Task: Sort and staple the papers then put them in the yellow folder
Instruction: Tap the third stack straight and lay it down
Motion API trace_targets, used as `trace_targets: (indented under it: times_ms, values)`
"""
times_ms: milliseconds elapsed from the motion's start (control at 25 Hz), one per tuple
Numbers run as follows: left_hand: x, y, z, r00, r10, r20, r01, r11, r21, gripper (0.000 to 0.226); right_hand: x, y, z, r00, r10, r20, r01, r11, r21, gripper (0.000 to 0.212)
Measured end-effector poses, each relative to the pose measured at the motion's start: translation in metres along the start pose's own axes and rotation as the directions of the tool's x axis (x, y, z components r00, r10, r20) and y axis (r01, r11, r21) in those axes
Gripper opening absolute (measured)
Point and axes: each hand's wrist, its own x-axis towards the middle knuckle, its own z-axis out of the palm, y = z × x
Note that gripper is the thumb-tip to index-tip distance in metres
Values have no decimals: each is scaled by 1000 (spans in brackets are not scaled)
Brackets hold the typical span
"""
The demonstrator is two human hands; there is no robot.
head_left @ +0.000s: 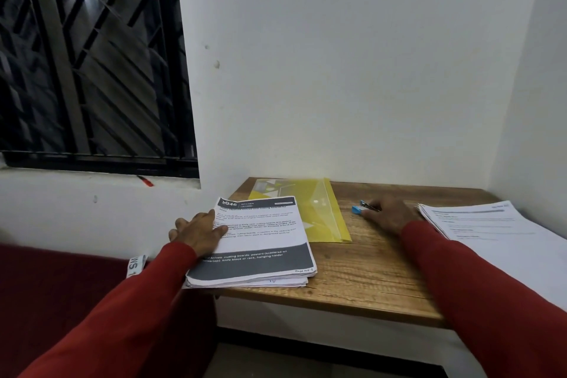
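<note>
Where the right hand [387,214] covers it, the stapler [359,208] hardly shows.

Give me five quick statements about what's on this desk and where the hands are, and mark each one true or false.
1. The left hand rests on the stack of papers at the desk's left edge. True.
2. The blue stapler lies on top of the yellow folder. False: it lies on the bare wooden desk, right of the folder.
3. The right hand is at the stapler. True.
4. The yellow folder sits at the desk's near edge. False: it lies at the back, by the wall.
5. A second stack of papers lies at the desk's right side. True.
</note>
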Motion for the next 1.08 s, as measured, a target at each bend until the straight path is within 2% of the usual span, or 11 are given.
trace_targets:
  times_ms: [160, 280, 360, 440, 520, 600, 680, 760, 880, 920, 1080]
  values:
    - [-4, 1, -12, 998, -7, 60, 7, 1000, -1, 57, -3, -4, -2, 999, 38, 4, -37, 997, -68, 31]
    - [-8, 4, -37, 999, 30, 37, -32, 998, 60, 57, -7, -10, -11, 998, 53, -28, -52, 998, 20, 33]
    - [-8, 19, -57, 994, 105, 41, -107, 992, 63, 69, -10, -9, -31, 993, 75, -91, -62, 989, 133, 30]
    - [-8, 52, -62, 967, 253, 30, -253, 967, -30, 84, -13, 0, -62, 977, 122, -172, -97, 984, 148, 28]
    - [-20, 104, -47, 899, 437, 12, -432, 893, -130, 62, -17, 23, -98, 958, 202, -202, -186, 978, 93, 30]
    - [-38, 164, -17, 838, 545, 25, -521, 813, -261, 41, -27, 60, -127, 937, 295, -187, -305, 952, -28, 38]
    - [-53, 223, 19, 813, 575, 88, -469, 737, -488, 39, -45, 102, -145, 887, 428, -175, -457, 868, -193, 51]
    - [-60, 273, 55, 816, 555, 159, -311, 654, -689, 40, -68, 137, -151, 846, 511, -150, -532, 794, -296, 61]
    - [-68, 330, 86, 849, 477, 230, -126, 604, -787, 19, -93, 163, -146, 826, 560, -63, -540, 755, -372, 66]
    - [-71, 346, 89, 843, 473, 258, -54, 551, -833, 12, -93, 170, -144, 823, 565, -63, -543, 749, -379, 67]
    - [-65, 382, 95, 814, 431, 390, 174, 459, -871, 12, -89, 179, -137, 813, 573, -103, -570, 748, -339, 72]
